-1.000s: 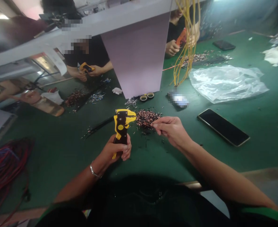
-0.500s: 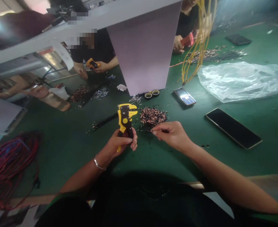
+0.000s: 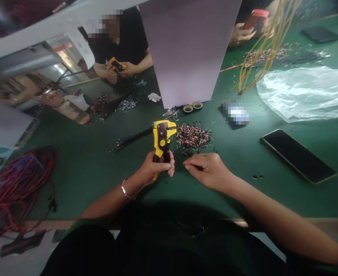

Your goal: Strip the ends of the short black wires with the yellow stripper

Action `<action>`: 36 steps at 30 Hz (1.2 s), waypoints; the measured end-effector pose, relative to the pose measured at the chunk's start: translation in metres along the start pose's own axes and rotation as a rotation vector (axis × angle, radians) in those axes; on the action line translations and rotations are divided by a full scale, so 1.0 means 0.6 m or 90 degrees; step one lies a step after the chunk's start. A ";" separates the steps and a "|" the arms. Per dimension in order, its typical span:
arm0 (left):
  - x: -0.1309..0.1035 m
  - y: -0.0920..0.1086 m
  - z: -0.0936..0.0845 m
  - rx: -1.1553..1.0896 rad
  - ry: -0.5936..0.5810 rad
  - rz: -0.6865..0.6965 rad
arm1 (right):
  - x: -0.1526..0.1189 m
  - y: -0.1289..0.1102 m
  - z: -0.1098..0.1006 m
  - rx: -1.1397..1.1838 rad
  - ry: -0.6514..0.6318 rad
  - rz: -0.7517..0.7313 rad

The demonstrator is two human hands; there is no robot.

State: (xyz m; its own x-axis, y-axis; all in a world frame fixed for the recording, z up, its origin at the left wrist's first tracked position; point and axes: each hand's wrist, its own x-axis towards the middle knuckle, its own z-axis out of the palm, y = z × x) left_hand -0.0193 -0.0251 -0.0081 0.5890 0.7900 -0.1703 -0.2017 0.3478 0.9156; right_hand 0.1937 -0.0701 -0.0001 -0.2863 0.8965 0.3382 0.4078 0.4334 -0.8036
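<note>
Two hands work over the green table (image 3: 232, 149), and the clearest change is in the right one. A second ago the right hand (image 3: 210, 168) had its fingertips at the edge of the pile of short wire pieces (image 3: 193, 136); now it sits on the near side of the pile, apart from it. Thumb and forefinger are pinched together on what looks like a short wire (image 3: 184, 164), though the tip is too small to be certain.

The left hand (image 3: 154, 166) has changed little: its fingers remain wrapped around the handles of the yellow and black wire stripper (image 3: 163, 142), which stands nearly upright. The stripper's mouth faces right, just beside the pile, and no wire shows in it. Behind the tool lies a bundle of dark wires (image 3: 134, 140), pointing away to the left.

The right hand's shift suggests that the pinched piece is clear of the loose heap, which would leave it easier to handle singly. The stripper seems to be between uses, held ready while the right hand does the finer work.
</note>
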 end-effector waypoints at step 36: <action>0.004 0.013 -0.007 0.083 0.015 0.033 | -0.003 -0.004 -0.002 0.008 0.029 0.028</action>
State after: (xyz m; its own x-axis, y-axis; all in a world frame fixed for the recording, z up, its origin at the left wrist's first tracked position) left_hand -0.0225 -0.0185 -0.0031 0.5611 0.8176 -0.1290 -0.1264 0.2386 0.9629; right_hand 0.1945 -0.0723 0.0018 -0.2278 0.9182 0.3241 0.4085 0.3923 -0.8242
